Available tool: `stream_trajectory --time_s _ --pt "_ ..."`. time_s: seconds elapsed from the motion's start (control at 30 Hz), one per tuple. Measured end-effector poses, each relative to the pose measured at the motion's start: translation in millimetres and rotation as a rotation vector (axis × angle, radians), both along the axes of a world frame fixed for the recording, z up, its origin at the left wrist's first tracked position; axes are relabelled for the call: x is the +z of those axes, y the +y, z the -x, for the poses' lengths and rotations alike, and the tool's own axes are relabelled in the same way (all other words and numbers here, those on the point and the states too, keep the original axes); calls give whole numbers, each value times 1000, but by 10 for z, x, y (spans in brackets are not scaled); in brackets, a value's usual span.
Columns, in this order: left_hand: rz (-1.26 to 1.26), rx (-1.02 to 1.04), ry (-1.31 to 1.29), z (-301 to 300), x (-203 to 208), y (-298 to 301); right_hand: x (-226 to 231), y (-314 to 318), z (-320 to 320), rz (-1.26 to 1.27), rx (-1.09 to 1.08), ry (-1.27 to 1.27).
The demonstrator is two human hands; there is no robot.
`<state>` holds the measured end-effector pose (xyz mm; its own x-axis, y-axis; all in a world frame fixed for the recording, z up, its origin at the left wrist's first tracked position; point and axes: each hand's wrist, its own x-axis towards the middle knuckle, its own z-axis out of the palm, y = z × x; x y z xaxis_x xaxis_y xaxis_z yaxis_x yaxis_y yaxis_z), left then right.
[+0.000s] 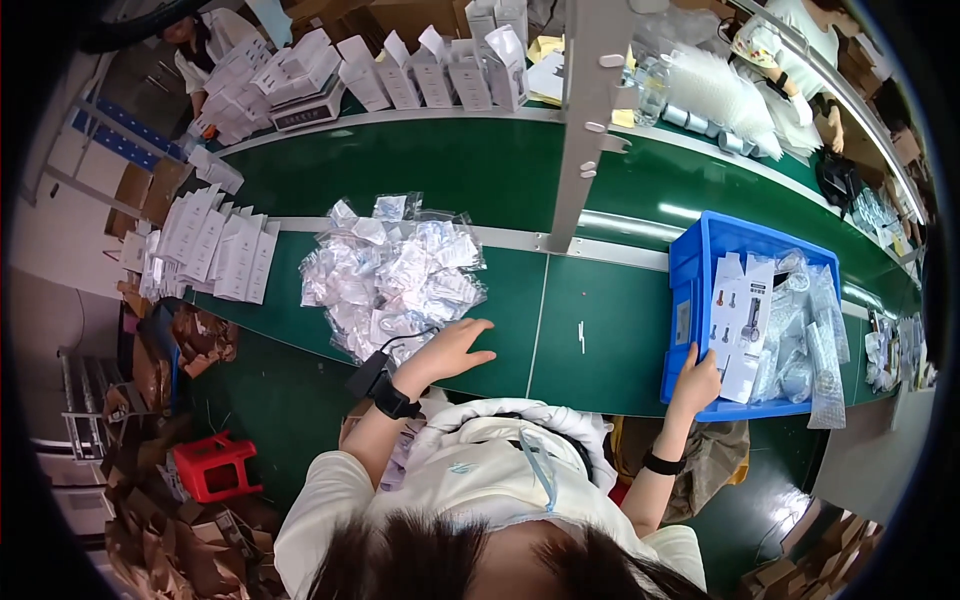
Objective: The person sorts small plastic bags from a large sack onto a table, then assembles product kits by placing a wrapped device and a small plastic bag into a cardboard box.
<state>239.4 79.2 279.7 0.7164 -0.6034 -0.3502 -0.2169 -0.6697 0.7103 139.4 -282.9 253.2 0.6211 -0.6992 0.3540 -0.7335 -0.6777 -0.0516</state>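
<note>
1. So your left hand (452,352) lies flat and open on the green counter (600,340), fingers spread, touching the near edge of the pile of small clear bags (395,280); it grips nothing.
2. Your right hand (697,382) is curled over the near rim of the blue bin (690,262), closed on that rim.
3. In the bin lie a white card (742,318) and several bubble-wrapped pieces (810,335), so I judge some packing is done.
4. The bag pile looks large and untouched, and flat white boxes (215,250) wait at your far left: most work seems left.
</note>
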Motion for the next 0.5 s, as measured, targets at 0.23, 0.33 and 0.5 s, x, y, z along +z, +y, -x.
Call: stream_trajectory --time_s 0.23,0.33,0.5 --pt "-245 501 -341 92 -270 714 153 751 -111 -151 160 1" --pt "-397 524 -334 225 -393 888 157 1006 -189 -191 168 -26" --pt "-370 261 -439 267 -1110 941 238 1453 -356 -288 205 -83"
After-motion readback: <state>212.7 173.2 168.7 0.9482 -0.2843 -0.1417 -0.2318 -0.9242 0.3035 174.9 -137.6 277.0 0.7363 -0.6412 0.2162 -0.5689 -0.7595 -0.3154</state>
